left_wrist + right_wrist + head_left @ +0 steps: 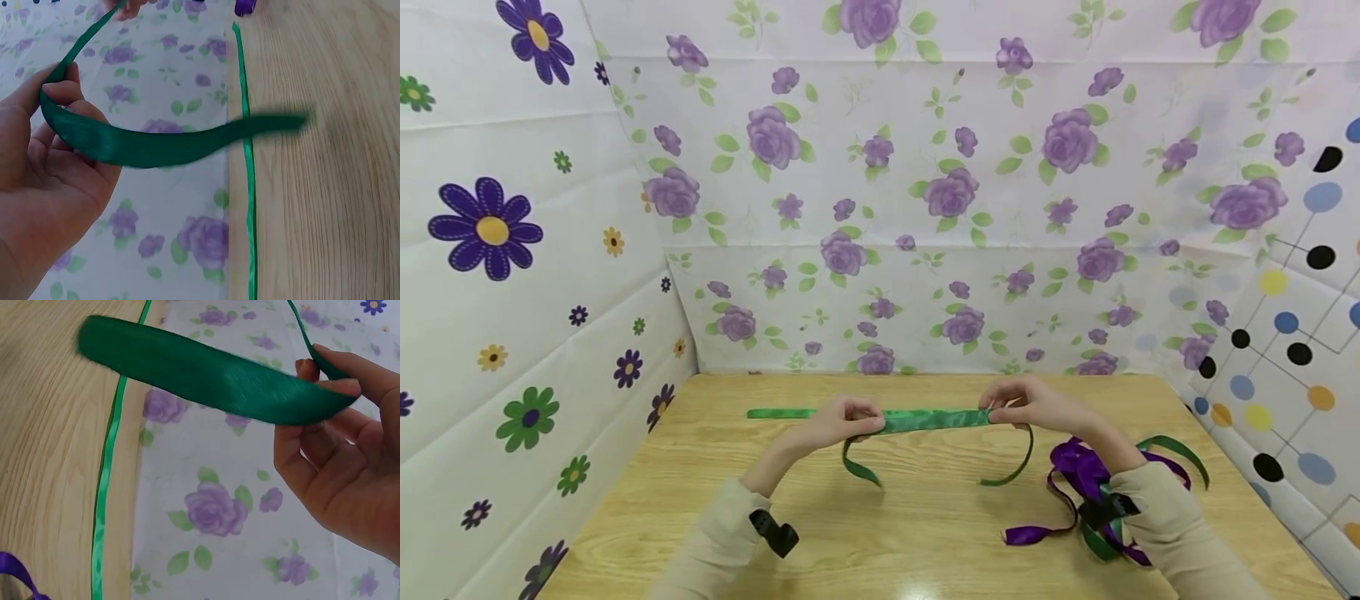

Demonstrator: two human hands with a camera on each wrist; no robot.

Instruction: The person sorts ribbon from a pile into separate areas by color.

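Both hands hold one green satin ribbon [936,421] stretched between them above the table. My left hand [841,422] pinches it between thumb and fingers on the left. On the right, my right hand [1037,404] pinches it the same way. A loose tail hangs beyond each hand. In the left wrist view one tail [150,149] swings out from the left hand, its tip blurred; the right wrist view has the other tail [206,372]. Behind the held ribbon, a second green ribbon [781,413] lies lengthwise on the wood, partly hidden by the left hand and the held ribbon.
A tangled pile of purple ribbon [1078,468] and green ribbon [1183,450] lies on the wooden table [925,533] at the right, partly under the right forearm. Flower-printed cloth [917,275] stands behind the table, with patterned cloths at both sides.
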